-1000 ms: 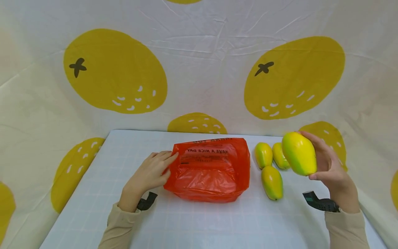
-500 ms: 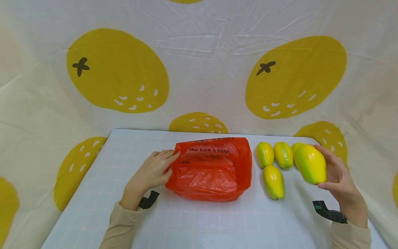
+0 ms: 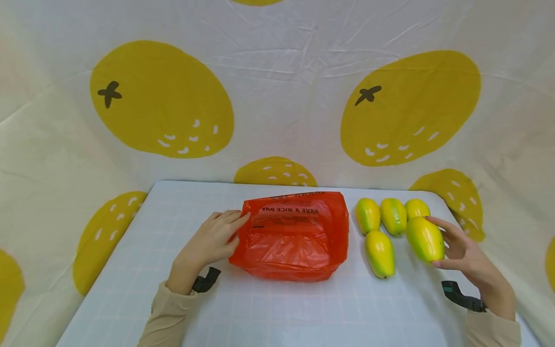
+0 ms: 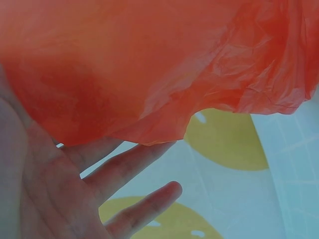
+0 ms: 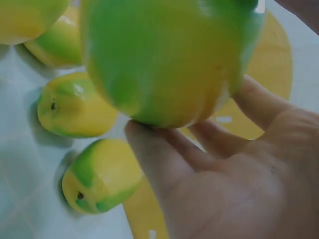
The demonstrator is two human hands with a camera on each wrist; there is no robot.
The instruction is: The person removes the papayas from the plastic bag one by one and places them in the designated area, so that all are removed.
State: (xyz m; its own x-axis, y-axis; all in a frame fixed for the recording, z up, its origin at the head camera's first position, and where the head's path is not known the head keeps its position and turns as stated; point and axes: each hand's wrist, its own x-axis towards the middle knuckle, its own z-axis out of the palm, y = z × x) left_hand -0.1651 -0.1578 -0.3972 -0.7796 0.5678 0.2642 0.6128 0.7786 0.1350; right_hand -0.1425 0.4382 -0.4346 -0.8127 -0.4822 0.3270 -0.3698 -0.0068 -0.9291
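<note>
A red plastic bag (image 3: pixel 299 267) with "HAVE A NICE DAY" printed on it lies with its mouth spread on the table. My left hand (image 3: pixel 212 241) touches the bag's left side. In the left wrist view the red film (image 4: pixel 124 74) covers part of fairly straight fingers (image 4: pixel 144 211). At the right, my right hand (image 3: pixel 466 258) grips a yellow-green papaya (image 3: pixel 426 239) between thumb and fingers; in the right wrist view this papaya (image 5: pixel 169 59) fills the top. Whether it touches the table, I cannot tell.
Right of the bag lie several more papayas: three in a back row, left (image 3: pixel 367 216), middle (image 3: pixel 393 216) and right (image 3: pixel 417 208), and one in front (image 3: pixel 380 254). Behind the white table (image 3: pixel 277 313) hangs a cloth (image 3: pixel 286 111) with yellow fruit prints.
My right hand has moved right and down with its papaya, lowering it beside the back row. The papayas behind it now show more fully. My left hand and the bag stay in place.
</note>
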